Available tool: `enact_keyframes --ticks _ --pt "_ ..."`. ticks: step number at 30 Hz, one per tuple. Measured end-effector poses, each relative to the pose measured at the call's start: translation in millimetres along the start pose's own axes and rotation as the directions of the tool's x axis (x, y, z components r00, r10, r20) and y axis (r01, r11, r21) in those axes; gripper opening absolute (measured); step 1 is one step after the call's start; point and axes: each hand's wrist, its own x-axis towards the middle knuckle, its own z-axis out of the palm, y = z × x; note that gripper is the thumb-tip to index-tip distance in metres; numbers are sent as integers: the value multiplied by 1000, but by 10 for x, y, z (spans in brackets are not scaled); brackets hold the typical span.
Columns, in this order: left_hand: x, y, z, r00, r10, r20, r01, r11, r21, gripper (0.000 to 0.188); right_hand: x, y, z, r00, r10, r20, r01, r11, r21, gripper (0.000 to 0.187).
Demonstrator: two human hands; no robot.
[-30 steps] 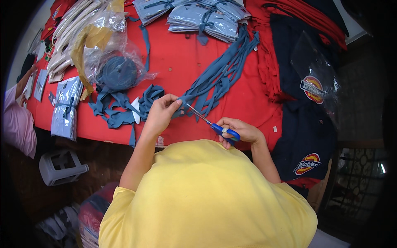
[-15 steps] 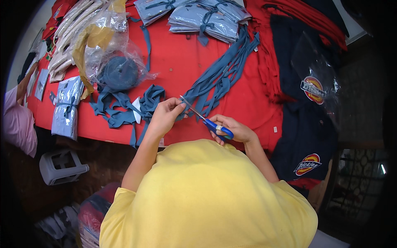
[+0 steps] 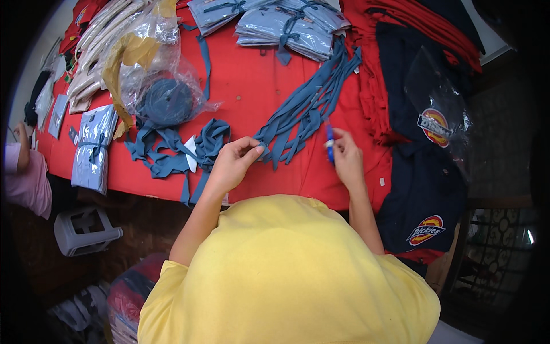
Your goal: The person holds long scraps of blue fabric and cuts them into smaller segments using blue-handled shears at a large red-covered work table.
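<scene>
My left hand (image 3: 234, 163) pinches the end of a blue-grey fabric strip between thumb and fingertips. Just beyond its fingertips, a bundle of long cut strips (image 3: 298, 117) stretches up to the right. My right hand (image 3: 348, 156) grips blue-handled scissors (image 3: 330, 144) above the red cloth, to the right of the strips; their blades are blurred and hard to make out. To the left of my left hand, a loose tangle of the same strip (image 3: 211, 139) trails from a large roll (image 3: 166, 102) in a clear plastic bag.
Folded light-blue garments (image 3: 286, 28) tied with strips lie at the far side, and another such packet (image 3: 93, 149) at the left. Dark garments with badges (image 3: 427, 172) drape on the right. A grey plastic stool (image 3: 86, 232) stands below; another person's arm (image 3: 23, 148) shows far left.
My right hand has moved up and right with the scissors, away from my left hand and the strip. My left hand has barely moved. The other person's arm has lowered.
</scene>
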Motion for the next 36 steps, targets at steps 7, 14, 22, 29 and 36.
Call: enact_keyframes --ticks 7,14,22,29,36 --pt "-62 166 84 980 198 -9 -192 958 213 16 154 -360 -251 986 -136 92 164 823 -544 28" --pt "10 258 118 924 231 -304 -311 917 -250 22 344 -1102 505 809 -540 233 479 834 273 22" --pt "3 -193 -659 658 729 -187 -223 426 877 12 629 -1814 -939 836 -514 -192 33 -302 953 10" --pt "66 -346 -1332 771 530 -353 88 460 884 14 -123 -1194 -2768 196 -90 -976 908 -360 215 16" --pt "17 1253 -2220 701 683 -204 -26 311 950 36 324 -1381 -1774 748 -393 -535 591 29 806 20"
